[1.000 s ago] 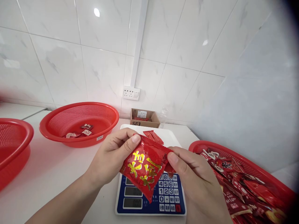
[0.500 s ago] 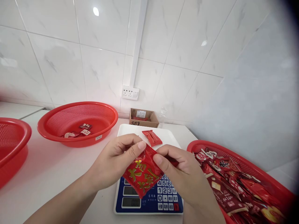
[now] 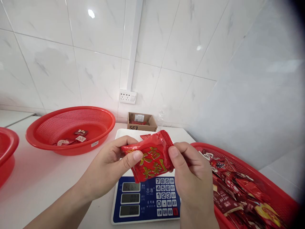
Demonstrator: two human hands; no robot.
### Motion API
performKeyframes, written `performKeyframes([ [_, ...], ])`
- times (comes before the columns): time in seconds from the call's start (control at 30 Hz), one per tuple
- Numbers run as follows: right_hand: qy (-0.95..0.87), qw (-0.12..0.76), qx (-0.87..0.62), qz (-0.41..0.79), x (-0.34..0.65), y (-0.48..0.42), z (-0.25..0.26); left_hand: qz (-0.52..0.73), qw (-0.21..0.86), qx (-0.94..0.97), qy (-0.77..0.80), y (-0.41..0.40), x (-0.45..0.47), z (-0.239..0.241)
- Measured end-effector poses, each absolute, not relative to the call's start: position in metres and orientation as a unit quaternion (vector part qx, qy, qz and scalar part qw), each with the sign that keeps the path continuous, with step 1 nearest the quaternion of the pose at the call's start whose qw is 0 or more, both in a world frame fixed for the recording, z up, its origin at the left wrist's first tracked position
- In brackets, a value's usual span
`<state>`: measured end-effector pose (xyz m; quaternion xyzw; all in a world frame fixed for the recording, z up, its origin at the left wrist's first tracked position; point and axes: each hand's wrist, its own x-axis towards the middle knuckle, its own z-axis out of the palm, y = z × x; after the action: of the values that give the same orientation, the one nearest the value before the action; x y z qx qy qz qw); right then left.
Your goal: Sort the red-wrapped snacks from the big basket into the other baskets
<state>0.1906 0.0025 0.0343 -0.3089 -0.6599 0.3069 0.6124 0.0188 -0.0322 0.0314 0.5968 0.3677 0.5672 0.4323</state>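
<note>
A: What is closest to us?

B: Two bare hands. The left hand [image 3: 108, 165] and the right hand [image 3: 190, 171] both hold one shiny red plastic packet with gold writing [image 3: 151, 157]. It is up in the air, between the hands.

A: How tight is each grip?

B: Each grip is closed on the packet. The left thumb presses on its left end, with the fingers curled behind. The right thumb and fingers pinch its right end.

A: What is under the packet?

B: A blue and white weighing scale with number buttons [image 3: 145, 198] sits on the white surface [image 3: 45, 181], right below the hands. Another small red packet [image 3: 145, 136] peeks out behind the held one, over the scale's white tray.

A: And at the sides?

B: On the right is a red plastic mesh basket full of red packets [image 3: 264, 181]. On the left, further back, is a round red plastic mesh basket with a few small packets inside [image 3: 71, 127]. A bit of one more red basket [image 3: 7, 143] shows at the left edge.

A: What is furthest away?

B: A small brown cardboard box [image 3: 141, 121] by the white tiled wall [image 3: 190, 47], and a white wall socket [image 3: 128, 96] above it.
</note>
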Motion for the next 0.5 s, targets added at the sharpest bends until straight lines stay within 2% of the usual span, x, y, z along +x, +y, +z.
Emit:
performKeyframes([
  [0.13,-0.688,0.54,-0.299,0.381,0.1956,0.0054,0.0373,0.54,0.441,0.606,0.383,-0.0353,0.0184,0.0325],
  [0.23,-0.708,0.511,-0.324,0.364,0.197,0.0056,0.0387,0.517,0.46,0.61,0.385,-0.0367,0.0202,0.0328],
  [0.37,-0.713,0.533,-0.357,0.284,0.1957,0.0045,0.0375,0.534,0.437,0.61,0.391,-0.0341,0.0209,0.0319],
  [0.5,-0.684,0.56,-0.369,0.286,0.1954,0.0047,0.0356,0.564,0.386,0.606,0.408,-0.0297,0.0188,0.0313],
])
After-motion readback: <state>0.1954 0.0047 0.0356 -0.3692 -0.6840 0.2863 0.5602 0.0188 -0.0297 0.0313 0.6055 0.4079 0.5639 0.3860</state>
